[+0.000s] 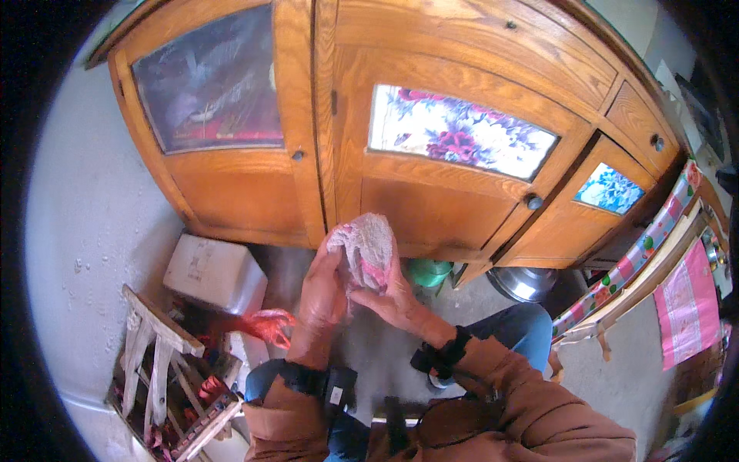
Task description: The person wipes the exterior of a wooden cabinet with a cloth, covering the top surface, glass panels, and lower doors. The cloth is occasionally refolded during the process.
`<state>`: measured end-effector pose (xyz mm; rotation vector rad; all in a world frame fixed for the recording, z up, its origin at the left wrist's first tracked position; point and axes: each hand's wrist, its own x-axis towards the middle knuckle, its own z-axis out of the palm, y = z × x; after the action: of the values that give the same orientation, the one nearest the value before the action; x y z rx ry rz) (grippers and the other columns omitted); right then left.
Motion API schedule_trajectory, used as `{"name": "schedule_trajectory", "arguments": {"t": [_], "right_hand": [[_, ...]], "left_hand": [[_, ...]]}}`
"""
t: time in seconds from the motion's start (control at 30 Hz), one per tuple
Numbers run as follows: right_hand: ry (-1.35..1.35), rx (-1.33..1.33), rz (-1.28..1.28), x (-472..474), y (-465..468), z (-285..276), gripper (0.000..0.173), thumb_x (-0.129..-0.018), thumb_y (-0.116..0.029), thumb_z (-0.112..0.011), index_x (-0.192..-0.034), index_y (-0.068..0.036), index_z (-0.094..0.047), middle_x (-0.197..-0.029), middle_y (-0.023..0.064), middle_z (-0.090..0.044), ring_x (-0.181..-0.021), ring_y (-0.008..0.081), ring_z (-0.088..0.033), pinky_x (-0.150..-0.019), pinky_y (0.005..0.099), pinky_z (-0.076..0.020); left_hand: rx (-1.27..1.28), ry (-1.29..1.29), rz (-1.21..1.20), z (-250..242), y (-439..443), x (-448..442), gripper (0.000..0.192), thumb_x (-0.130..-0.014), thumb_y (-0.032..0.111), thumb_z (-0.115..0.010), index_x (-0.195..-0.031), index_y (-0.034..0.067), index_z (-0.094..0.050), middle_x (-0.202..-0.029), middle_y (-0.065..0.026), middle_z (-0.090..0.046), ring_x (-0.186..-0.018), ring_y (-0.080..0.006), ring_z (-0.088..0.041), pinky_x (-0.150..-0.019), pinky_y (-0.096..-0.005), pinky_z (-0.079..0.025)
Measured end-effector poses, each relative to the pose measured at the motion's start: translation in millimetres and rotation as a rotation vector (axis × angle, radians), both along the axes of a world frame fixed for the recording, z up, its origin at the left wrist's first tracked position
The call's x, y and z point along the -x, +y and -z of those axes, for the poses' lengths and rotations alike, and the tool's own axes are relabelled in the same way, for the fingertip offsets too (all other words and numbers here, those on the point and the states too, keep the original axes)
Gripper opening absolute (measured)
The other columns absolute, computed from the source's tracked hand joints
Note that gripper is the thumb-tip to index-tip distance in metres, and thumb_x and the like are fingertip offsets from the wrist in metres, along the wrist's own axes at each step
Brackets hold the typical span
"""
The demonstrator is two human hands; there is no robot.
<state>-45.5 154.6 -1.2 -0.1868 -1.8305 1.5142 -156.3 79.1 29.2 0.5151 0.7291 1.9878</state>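
Note:
A crumpled whitish-pink cloth [369,237] is bunched up between both hands, in front of a wooden cabinet [427,208]. My left hand [324,283] grips the cloth from its left side, and some of the fingers are hidden behind the folds. On the other side my right hand [389,294] holds it, with the thumb lying across the lower part. The cabinet door behind the hands has a flower-patterned panel [462,131] and a round dark knob [533,201]. Whether the cloth touches the door cannot be told.
A white box [213,271] stands by the wall at left, near a wooden stool [164,323] and red plastic strands [271,326]. Beneath the cabinet are a green object [430,271] and a shiny metal basin [522,283]. A table with a patterned cover [629,263] is at right.

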Motion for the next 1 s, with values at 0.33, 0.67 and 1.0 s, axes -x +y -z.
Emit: {"name": "schedule_trajectory", "arguments": {"t": [0.33,0.67,1.0], "right_hand": [[0.229,0.265,0.053,7.2,57.7,-74.0,0.06,-0.075,0.011,-0.061,-0.13,0.002,-0.041,-0.123,0.01,-0.053,-0.114,0.018,-0.05,-0.099,0.0313,-0.0392],[0.38,-1.101,0.436,54.8,86.6,-213.9,0.061,-0.067,0.003,-0.059,-0.126,-0.006,-0.05,-0.119,0.0198,-0.051,-0.107,0.0346,-0.051,-0.093,0.0433,-0.04],[0.262,-1.559,0.637,78.0,145.9,-234.2,0.048,-0.069,0.0,-0.06,-0.117,-0.006,-0.058,-0.129,0.016,-0.05,-0.128,0.0312,-0.039,-0.106,0.0478,-0.0295]], "left_hand": [[0.109,0.183,-0.173,-15.6,-7.3,5.7,0.046,-0.095,0.032,-0.051,-0.13,0.003,-0.042,-0.106,-0.0107,-0.062,-0.092,-0.0185,-0.061,-0.08,-0.0318,-0.049],[0.334,0.368,-0.107,4.3,12.7,2.2,0.038,-0.092,0.022,-0.056,-0.125,0.005,-0.046,-0.098,-0.0118,-0.065,-0.082,-0.0219,-0.065,-0.071,-0.0313,-0.052],[0.324,0.421,0.019,33.8,27.4,3.3,0.043,-0.091,0.019,-0.059,-0.129,0.008,-0.044,-0.094,-0.0101,-0.065,-0.079,-0.0202,-0.064,-0.068,-0.0309,-0.053]]}}
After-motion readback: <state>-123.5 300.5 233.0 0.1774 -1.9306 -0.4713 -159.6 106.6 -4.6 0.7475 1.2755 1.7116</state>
